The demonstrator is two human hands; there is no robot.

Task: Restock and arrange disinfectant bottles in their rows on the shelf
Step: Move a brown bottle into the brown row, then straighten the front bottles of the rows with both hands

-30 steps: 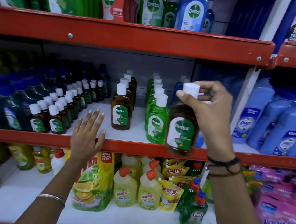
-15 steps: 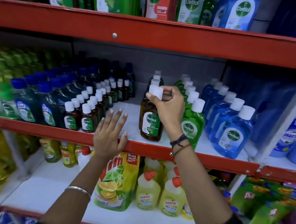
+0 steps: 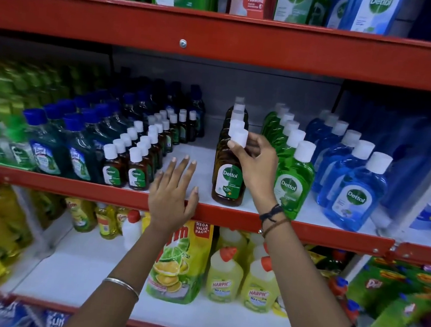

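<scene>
A brown Dettol bottle (image 3: pixel 227 176) with a white cap stands at the front of its row on the middle shelf (image 3: pixel 230 215). My right hand (image 3: pixel 255 163) grips it at the neck, fingers around the cap. Behind it runs a row of the same brown bottles (image 3: pixel 237 115). My left hand (image 3: pixel 173 191) rests flat on the shelf's red front edge, fingers spread, holding nothing. To the right stand a row of green Dettol bottles (image 3: pixel 291 176) and a row of blue ones (image 3: pixel 352 193). Small brown Dettol bottles (image 3: pixel 134 165) fill two rows on the left.
Dark bottles with blue caps (image 3: pixel 52 140) crowd the left of the middle shelf. A white gap lies between the small bottles and the brown row. The red upper shelf beam (image 3: pixel 222 36) hangs close above. Harpic bottles (image 3: pixel 223 278) and a yellow refill pouch (image 3: pixel 180 263) stand below.
My right hand carried the brown bottle from in front of the shelf left into the brown row and set it down at the front. The view has shifted left. My left hand stayed on the edge.
</scene>
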